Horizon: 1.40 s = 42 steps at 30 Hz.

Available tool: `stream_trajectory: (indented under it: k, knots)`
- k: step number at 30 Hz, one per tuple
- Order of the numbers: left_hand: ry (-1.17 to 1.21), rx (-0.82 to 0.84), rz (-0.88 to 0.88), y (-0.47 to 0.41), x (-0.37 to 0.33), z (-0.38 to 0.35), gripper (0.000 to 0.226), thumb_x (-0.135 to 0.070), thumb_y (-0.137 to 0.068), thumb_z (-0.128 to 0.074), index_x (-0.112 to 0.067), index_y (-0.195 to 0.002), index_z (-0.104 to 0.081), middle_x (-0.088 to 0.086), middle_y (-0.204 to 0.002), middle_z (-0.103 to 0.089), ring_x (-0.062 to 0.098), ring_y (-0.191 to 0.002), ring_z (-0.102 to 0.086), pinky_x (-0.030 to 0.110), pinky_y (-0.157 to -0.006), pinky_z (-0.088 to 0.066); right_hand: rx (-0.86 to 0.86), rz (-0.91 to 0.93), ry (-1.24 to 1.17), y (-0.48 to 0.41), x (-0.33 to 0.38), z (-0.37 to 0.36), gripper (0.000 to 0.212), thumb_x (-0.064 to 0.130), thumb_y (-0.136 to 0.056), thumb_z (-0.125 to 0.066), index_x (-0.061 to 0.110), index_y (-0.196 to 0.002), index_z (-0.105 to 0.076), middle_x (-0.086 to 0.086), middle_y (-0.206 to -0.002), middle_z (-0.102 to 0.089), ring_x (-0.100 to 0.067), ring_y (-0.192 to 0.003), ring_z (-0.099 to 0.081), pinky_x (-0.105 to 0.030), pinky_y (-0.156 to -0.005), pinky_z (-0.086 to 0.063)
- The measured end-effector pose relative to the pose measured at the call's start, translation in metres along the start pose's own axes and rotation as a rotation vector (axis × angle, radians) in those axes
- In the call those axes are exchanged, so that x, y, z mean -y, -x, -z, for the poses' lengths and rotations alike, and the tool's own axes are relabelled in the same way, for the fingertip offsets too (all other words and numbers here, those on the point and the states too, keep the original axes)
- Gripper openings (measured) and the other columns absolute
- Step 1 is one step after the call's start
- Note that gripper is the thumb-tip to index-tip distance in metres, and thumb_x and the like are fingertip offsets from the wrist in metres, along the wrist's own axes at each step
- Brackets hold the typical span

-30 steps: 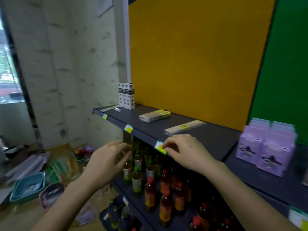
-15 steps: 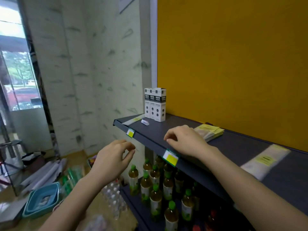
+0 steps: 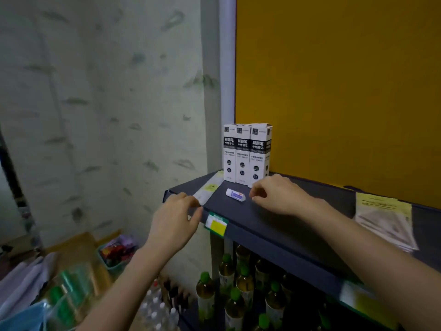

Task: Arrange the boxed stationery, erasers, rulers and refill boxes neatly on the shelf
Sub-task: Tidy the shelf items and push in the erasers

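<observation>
At the shelf's [image 3: 274,223] left end, three refill boxes [image 3: 247,155] are stood upright and touching against the back corner, presumably so that their labels face outward. An eraser [image 3: 235,195] lies loose just before them. The right hand [image 3: 278,194] is held beside it, fingers curled, gripping nothing. The left hand [image 3: 174,223] is pinched on the near end of a packaged ruler [image 3: 207,189], presumably for straightening.

3 upright refill boxes [image 3: 247,155], probably touching
</observation>
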<state>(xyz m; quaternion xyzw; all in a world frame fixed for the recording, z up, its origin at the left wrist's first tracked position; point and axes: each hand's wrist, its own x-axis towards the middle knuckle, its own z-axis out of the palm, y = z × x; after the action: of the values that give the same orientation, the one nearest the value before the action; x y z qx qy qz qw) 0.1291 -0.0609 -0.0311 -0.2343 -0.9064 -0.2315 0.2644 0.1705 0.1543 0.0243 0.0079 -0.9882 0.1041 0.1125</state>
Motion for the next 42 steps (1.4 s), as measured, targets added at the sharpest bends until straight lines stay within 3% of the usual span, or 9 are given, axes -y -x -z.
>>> stream_trajectory:
  k: [7,12,18,22,27,35,42]
  knots:
    - [-0.017,0.185,-0.015,-0.081,0.046,-0.045,0.046,-0.051,-0.083,-0.051,-0.006,-0.094,-0.059,0.011,-0.105,-0.059,0.026,-0.101,-0.053,0.035,-0.077,-0.042,0.008,-0.214,-0.042,-0.058,0.013,-0.035,0.034,0.039,-0.085,-0.059,0.017,-0.111,-0.060,-0.004,-0.110,-0.063,-0.024,-0.099,-0.058,-0.037,-0.085,-0.050]
    - [-0.183,0.324,-0.055,-0.108,0.051,-0.070,0.072,-0.068,-0.078,-0.043,-0.006,-0.113,-0.054,0.013,-0.121,-0.052,0.028,-0.116,-0.045,0.037,-0.091,-0.041,0.002,-0.324,-0.023,-0.074,0.017,-0.055,0.047,0.045,-0.083,-0.059,0.015,-0.120,-0.054,-0.007,-0.121,-0.056,-0.027,-0.107,-0.055,-0.041,-0.092,-0.047]
    - [-0.121,0.414,-0.016,-0.130,0.062,-0.075,0.050,-0.043,-0.087,-0.046,-0.002,-0.115,-0.051,0.018,-0.126,-0.047,0.032,-0.119,-0.041,0.040,-0.093,-0.040,-0.024,-0.380,-0.037,-0.087,0.019,-0.066,0.044,0.046,-0.082,-0.059,0.017,-0.116,-0.057,-0.004,-0.119,-0.056,-0.026,-0.107,-0.055,-0.038,-0.091,-0.047]
    - [-0.100,0.466,0.019,-0.141,0.066,-0.073,0.042,-0.034,-0.084,-0.052,-0.002,-0.112,-0.050,0.019,-0.120,-0.051,0.033,-0.111,-0.048,0.036,-0.084,-0.043,-0.043,-0.413,-0.062,-0.092,0.020,-0.067,0.035,0.042,-0.081,-0.063,0.017,-0.105,-0.063,-0.004,-0.111,-0.061,-0.026,-0.100,-0.058,-0.042,-0.087,-0.049]
    - [-0.069,0.522,0.076,-0.154,0.069,-0.074,0.043,-0.038,-0.078,-0.061,-0.007,-0.106,-0.051,0.013,-0.113,-0.059,0.030,-0.103,-0.056,0.030,-0.070,-0.040,-0.059,-0.408,-0.072,-0.095,0.021,-0.070,0.024,0.037,-0.083,-0.062,0.018,-0.097,-0.067,-0.004,-0.106,-0.064,-0.026,-0.096,-0.059,-0.042,-0.084,-0.051]
    - [-0.172,0.485,0.114,-0.157,0.068,-0.075,0.048,-0.050,-0.071,-0.061,-0.013,-0.103,-0.056,0.006,-0.103,-0.063,0.025,-0.093,-0.058,0.027,-0.067,-0.040,-0.082,-0.399,-0.088,-0.093,0.020,-0.070,0.023,0.035,-0.084,-0.062,0.019,-0.099,-0.066,-0.004,-0.107,-0.065,-0.026,-0.097,-0.059,-0.042,-0.085,-0.050]
    - [-0.260,0.505,0.058,-0.158,0.071,-0.075,0.042,-0.045,-0.079,-0.053,-0.012,-0.106,-0.058,0.006,-0.110,-0.064,0.025,-0.101,-0.059,0.028,-0.071,-0.039,-0.082,-0.401,-0.088,-0.087,0.023,-0.068,0.023,0.035,-0.084,-0.061,0.019,-0.101,-0.066,-0.004,-0.107,-0.066,-0.025,-0.097,-0.060,-0.038,-0.083,-0.050]
